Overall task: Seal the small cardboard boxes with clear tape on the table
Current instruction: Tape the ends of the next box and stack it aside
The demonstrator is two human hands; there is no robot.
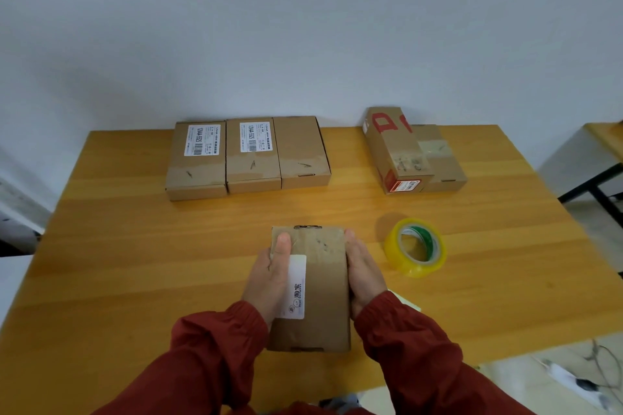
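At lower centre a small cardboard box (323,283) is gripped by its long sides: by the left hand (269,276), thumb on top, and by the right hand (365,269), clasped round the right edge. It is judged light, stiff and matt, best held by those sides. Beneath is seen the smooth wooden table (135,246). At upper centre three flat boxes (249,158) are ranged, two taped boxes (408,155) at upper right, then a glossy tape roll (416,248).

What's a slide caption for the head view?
Head view: left hand and right hand hold a box at the table; tape roll to its right, five boxes behind.
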